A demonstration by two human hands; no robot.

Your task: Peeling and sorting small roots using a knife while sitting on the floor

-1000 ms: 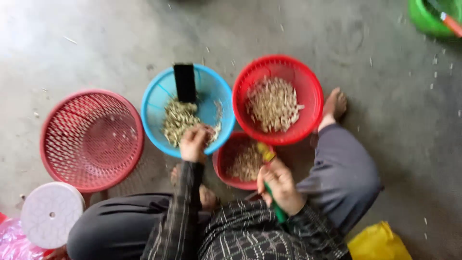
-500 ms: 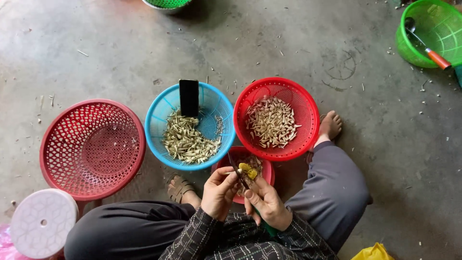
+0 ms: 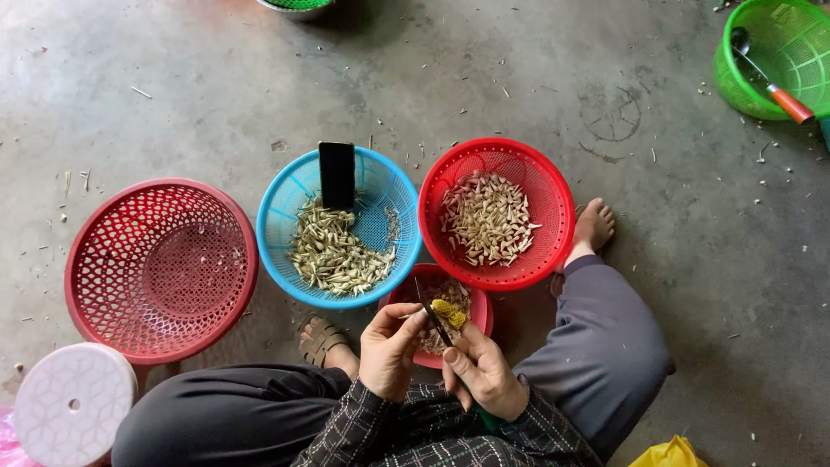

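Grey concrete floor fills the scene, speckled with bits of husk and stalk. A person sits low on it, knees spread, one bare foot out at about three o'clock from the baskets.

Largest of the things is an empty red lattice basket at nine o'clock from the hands. Next to it, at eleven o'clock, a blue basket holds a heap of greenish unpeeled seeds, with a dark phone propped upright against its far wall. Touching the blue one, at one o'clock, a red basket carries pale peeled seeds. Far off at two o'clock a green basket holds a ladle with an orange handle. A white round lid lies at eight o'clock, at the frame's edge.

Just beyond the hands, at twelve o'clock, sits a small red bowl of husk scraps, tucked under the two bigger baskets.

Left hand has its grip pinched together on a small seed, thumb and fingers closed round it. Right hand is clamped on a small knife, whose blade slants up toward the seed, a yellow-green bit on it; the hands touch over the bowl's near rim.
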